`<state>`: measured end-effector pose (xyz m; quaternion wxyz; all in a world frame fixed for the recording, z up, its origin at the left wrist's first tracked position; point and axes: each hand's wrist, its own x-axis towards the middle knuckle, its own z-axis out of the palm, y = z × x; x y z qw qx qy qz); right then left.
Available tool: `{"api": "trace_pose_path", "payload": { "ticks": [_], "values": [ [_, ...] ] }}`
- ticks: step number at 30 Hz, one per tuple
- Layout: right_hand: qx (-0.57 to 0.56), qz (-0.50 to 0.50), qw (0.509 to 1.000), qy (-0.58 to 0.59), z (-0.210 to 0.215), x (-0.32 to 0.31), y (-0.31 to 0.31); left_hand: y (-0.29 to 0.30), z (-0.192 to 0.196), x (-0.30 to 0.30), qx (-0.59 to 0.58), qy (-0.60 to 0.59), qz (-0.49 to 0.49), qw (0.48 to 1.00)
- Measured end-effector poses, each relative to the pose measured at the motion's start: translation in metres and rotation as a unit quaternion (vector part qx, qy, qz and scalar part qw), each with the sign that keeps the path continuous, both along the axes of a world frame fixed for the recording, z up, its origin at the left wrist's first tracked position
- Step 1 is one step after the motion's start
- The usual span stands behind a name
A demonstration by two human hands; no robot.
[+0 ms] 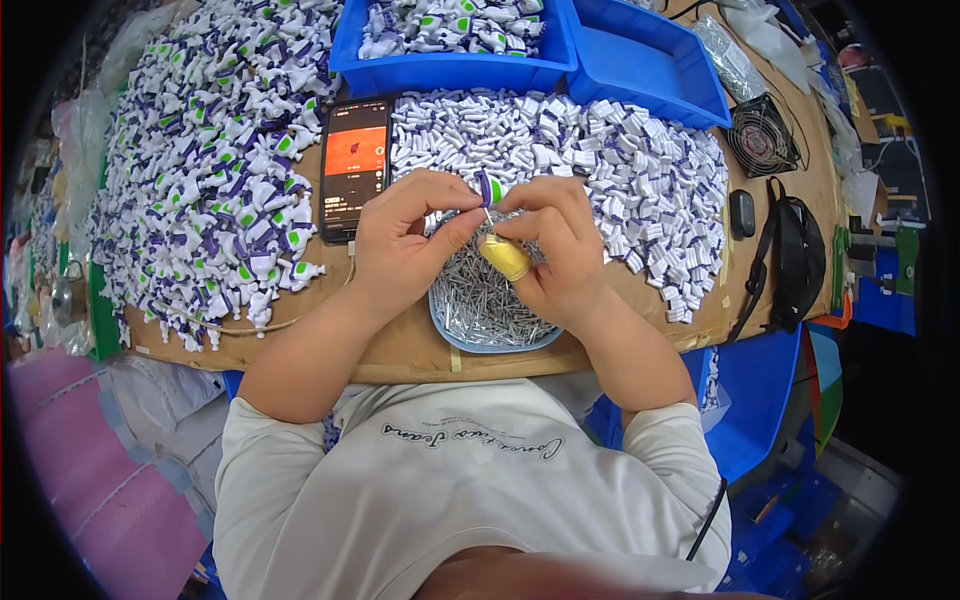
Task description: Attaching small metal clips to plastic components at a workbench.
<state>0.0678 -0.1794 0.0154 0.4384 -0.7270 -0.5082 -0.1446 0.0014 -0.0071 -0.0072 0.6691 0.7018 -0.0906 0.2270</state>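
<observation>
Crowded table [400, 350]; both hands [400, 240] pinch pin [489, 218] over tray [490, 345].

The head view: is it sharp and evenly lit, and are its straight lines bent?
Head view: sharp at the hands, left hand and right hand; light is even, shadows soft; the table edge curves from fisheye distortion; the corners are black.

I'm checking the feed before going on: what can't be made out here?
Head view only:
- Pin: its tip is hidden between the left hand and right hand.
- Purple part: too small, mostly covered by fingers.
- Dish: far rim behind both hands.
- Blue bins: cut off by the top edge.
</observation>
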Motion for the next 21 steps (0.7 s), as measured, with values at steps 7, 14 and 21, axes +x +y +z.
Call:
{"api": "trace_pose_path", "payload": {
  "ticks": [7,14,21],
  "values": [
    [-0.036,0.034,0.982,0.183,0.001,-0.005,-0.002,-0.001,0.001,0.001,0.042,-0.041,0.002,0.998],
    [-0.092,-0.079,0.982,0.142,0.000,0.005,-0.004,0.013,0.008,0.012,0.248,0.032,0.114,0.961],
    [-0.253,-0.284,0.917,0.116,0.000,0.026,-0.018,0.034,-0.016,0.023,0.499,0.110,0.170,0.842]
  ]
}}
